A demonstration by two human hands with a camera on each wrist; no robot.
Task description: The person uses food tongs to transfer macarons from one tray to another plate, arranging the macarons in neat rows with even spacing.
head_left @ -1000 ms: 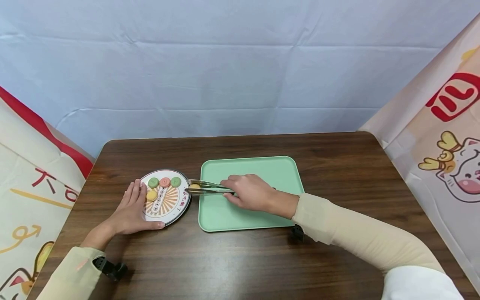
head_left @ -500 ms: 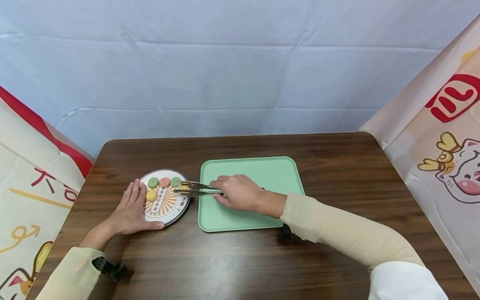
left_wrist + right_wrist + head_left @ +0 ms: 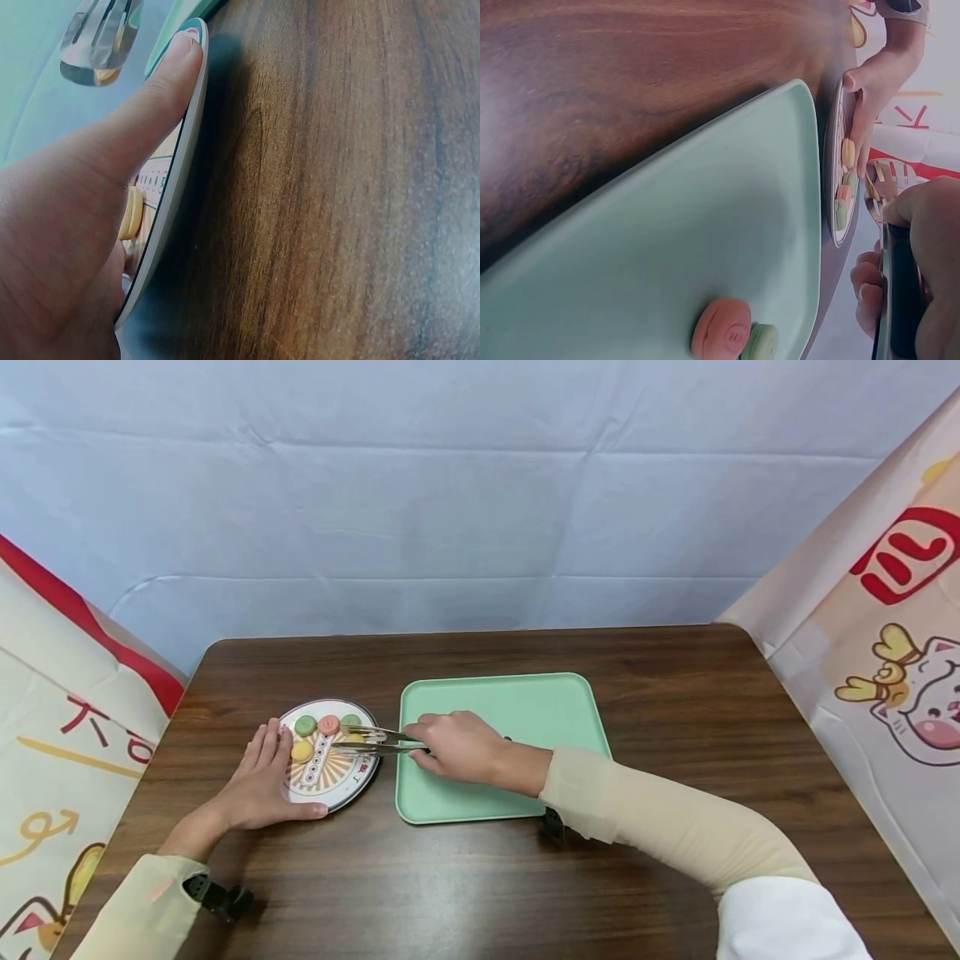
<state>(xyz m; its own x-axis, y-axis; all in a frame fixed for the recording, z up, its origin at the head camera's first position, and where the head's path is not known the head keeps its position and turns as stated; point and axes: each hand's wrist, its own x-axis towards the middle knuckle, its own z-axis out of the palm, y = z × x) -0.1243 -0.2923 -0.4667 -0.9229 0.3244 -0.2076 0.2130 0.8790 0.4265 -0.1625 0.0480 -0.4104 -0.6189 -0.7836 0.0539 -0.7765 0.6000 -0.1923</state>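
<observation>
My right hand (image 3: 461, 747) grips metal tongs (image 3: 382, 747) with dark handles. Their tips reach over the white patterned plate (image 3: 333, 795), with a yellow macaron (image 3: 356, 738) between them. My left hand (image 3: 262, 781) rests at the plate's left side, fingers straight along the edge; in the left wrist view the thumb (image 3: 161, 94) lies over the rim. On the plate sit a green macaron (image 3: 305, 725), a pink macaron (image 3: 328, 724), a second green macaron (image 3: 350, 720) partly behind the tongs, and another yellow macaron (image 3: 302, 751) near my left fingers.
Right of the plate lies a mint-green tray (image 3: 540, 693), under my right hand and forearm. The right wrist view shows a pink macaron (image 3: 724, 328) and a green macaron (image 3: 761, 343) on it. The brown wooden table (image 3: 450, 893) ends at a pale cloth backdrop (image 3: 480, 527).
My right hand has moved left with the tongs, carrying the yellow macaron from the gap between tray and plate to over the plate. The left hand has stayed in place.
</observation>
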